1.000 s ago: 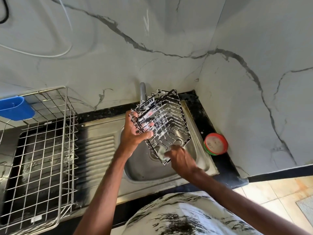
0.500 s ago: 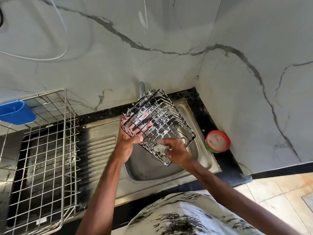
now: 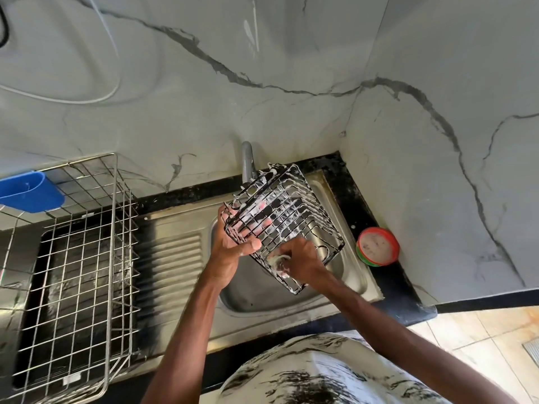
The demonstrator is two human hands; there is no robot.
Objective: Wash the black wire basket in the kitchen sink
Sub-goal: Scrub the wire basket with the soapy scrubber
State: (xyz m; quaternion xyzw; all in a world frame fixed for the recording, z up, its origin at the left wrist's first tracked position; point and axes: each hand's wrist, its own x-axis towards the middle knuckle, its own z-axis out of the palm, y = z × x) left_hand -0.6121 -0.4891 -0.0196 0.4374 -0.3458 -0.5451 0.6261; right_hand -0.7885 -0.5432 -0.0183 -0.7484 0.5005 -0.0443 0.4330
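Black wire basket (image 3: 287, 220): it's being held tilted in the air right over the sink bowl, in front of the tap, with soapy foam clinging to a lot of the wires. Both hands are on it, so it's not resting on anything.

Wall (image 3: 262, 83): pale marble-look panels with dark veins are filling the whole top of the view, meeting in a corner behind the sink. A thin white cable is looping across the left part.

Sink (image 3: 253, 290): steel, with 1 bowl on the right and a ribbed drainboard on the left, sitting in a black countertop (image 3: 388, 275).

Drying rack (image 3: 78, 258): a big silver wire rack is standing on the counter just left of the drainboard, well apart from the basket.

Blue tub (image 3: 32, 193): a small plastic holder is hanging at the rack's far left edge.

Left hand (image 3: 233, 243): it's gripping the basket's left end, thumb lying along the outside near the bottom wires and the fingers showing through the mesh from behind.

Right hand (image 3: 303, 262): it's curled tight around a small pale scrubber (image 3: 277, 262), pressing it against the basket's lower corner. Can't really tell what the scrubber is made of, it's mostly hidden in the fist and foam.

Tap (image 3: 248, 164): the grey spout is poking up behind the basket's top edge. Can't make out any water.

Round tub (image 3: 377, 246): red rim, green below, whitish stuff inside, sitting on the counter near the corner, right of the sink.
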